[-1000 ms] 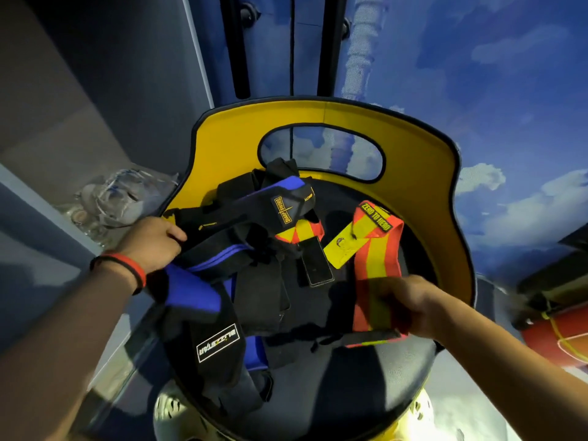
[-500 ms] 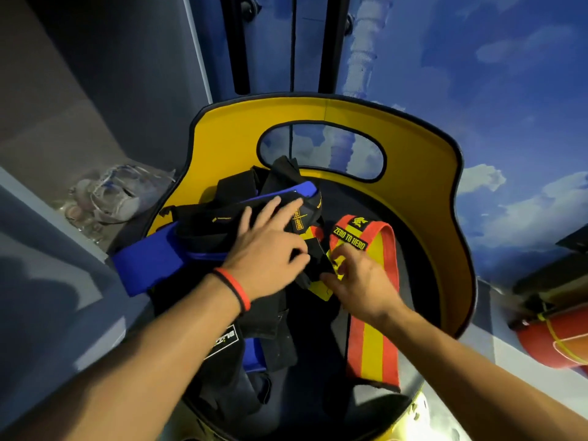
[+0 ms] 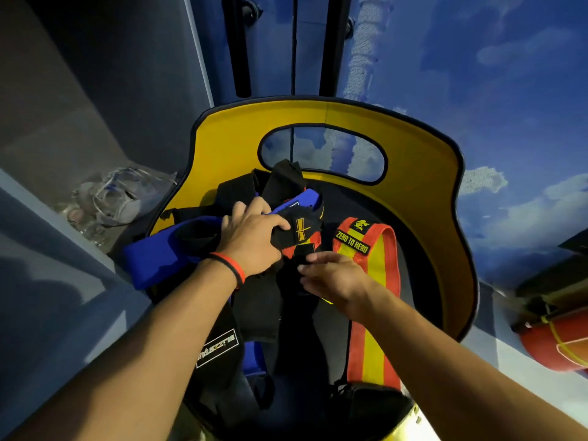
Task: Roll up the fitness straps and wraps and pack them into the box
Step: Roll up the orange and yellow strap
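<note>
A heap of black and blue fitness wraps [image 3: 165, 259] lies on a round black seat with a yellow backrest [image 3: 413, 192]. My left hand [image 3: 254, 237] presses down on the heap and grips a black strap with a yellow logo [image 3: 300, 230]. My right hand [image 3: 334, 278] pinches a black strap end [image 3: 305, 251] in the middle of the seat. A red and yellow striped wrap marked ZERO TO HERO [image 3: 372, 281] lies flat to the right, running toward me. A black wrap with a white logo patch [image 3: 218, 346] hangs over the seat's near left edge. No box is visible.
A crumpled clear plastic bag [image 3: 117, 198] sits on the grey ledge to the left. A red cylinder [image 3: 560, 345] lies at the far right. The wall behind is painted with blue sky and clouds. Two black bars [image 3: 241, 43] run up behind the backrest.
My right hand let go of the striped wrap, which now lies flat, and moved left onto a black strap end. My left hand shifted from the heap's left side onto its top.
</note>
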The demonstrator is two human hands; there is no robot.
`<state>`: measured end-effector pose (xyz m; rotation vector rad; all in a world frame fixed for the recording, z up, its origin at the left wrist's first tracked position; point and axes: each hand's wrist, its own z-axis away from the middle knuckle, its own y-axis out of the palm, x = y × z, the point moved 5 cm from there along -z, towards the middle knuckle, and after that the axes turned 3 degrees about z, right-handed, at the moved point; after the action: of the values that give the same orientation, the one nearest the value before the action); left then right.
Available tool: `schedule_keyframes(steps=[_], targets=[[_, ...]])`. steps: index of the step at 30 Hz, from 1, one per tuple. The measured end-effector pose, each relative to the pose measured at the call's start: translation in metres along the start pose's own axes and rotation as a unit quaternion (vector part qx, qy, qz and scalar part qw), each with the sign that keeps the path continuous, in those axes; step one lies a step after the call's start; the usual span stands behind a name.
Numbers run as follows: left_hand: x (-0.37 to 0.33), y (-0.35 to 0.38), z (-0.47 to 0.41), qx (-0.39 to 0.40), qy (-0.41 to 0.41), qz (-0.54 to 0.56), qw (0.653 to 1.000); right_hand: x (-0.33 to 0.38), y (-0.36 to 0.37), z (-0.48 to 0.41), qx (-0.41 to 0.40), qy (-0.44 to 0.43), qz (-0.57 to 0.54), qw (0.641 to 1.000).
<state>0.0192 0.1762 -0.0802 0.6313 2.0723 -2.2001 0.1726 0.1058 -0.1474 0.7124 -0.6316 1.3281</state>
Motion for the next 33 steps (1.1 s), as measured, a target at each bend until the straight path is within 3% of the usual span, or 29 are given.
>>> schedule_keyframes(steps=[2, 5, 10, 14, 18, 20, 22, 24, 26, 29, 31, 33], targets=[[0.006, -0.008, 0.0, -0.017, -0.001, 0.031, 0.999, 0.001, 0.004, 0.001, 0.011, 0.019, -0.095, 0.995], [0.016, -0.024, -0.001, -0.042, -0.011, 0.106, 0.993, 0.002, 0.016, -0.001, 0.009, 0.034, -0.127, 0.991], [0.049, -0.064, -0.002, -0.101, -0.042, 0.261, 0.959, 0.003, 0.008, -0.014, -0.113, 0.001, 0.022, 0.993], [0.083, -0.054, 0.001, -0.05, -0.133, 0.198, 0.97, 0.02, -0.01, 0.002, -0.158, -0.085, -0.019, 0.984], [0.074, -0.039, 0.007, -0.003, -0.168, 0.077, 0.983, 0.057, -0.016, 0.032, -0.083, -0.185, -0.091, 0.975], [0.048, -0.043, 0.012, -0.055, -0.105, 0.005, 0.993, 0.073, -0.012, 0.048, 0.01, -0.205, -0.141, 0.969], [0.013, -0.042, 0.018, -0.088, 0.037, 0.015, 0.995, 0.084, -0.012, 0.063, 0.084, -0.196, -0.206, 0.955], [-0.009, -0.033, 0.021, -0.033, 0.137, 0.073, 0.987, 0.094, -0.014, 0.076, 0.101, -0.186, -0.26, 0.942], [-0.015, -0.019, 0.021, 0.041, 0.139, 0.11, 0.983, 0.1, -0.02, 0.086, 0.089, -0.172, -0.301, 0.934], [-0.015, -0.019, 0.019, 0.055, 0.125, 0.184, 0.973, 0.102, -0.03, 0.094, 0.069, -0.157, -0.297, 0.94], [-0.022, -0.032, 0.02, 0.054, 0.137, 0.3, 0.943, 0.1, -0.033, 0.094, 0.074, -0.155, -0.25, 0.953], [-0.034, -0.04, 0.024, 0.069, 0.184, 0.347, 0.917, 0.094, -0.031, 0.09, 0.104, -0.143, -0.212, 0.961]])
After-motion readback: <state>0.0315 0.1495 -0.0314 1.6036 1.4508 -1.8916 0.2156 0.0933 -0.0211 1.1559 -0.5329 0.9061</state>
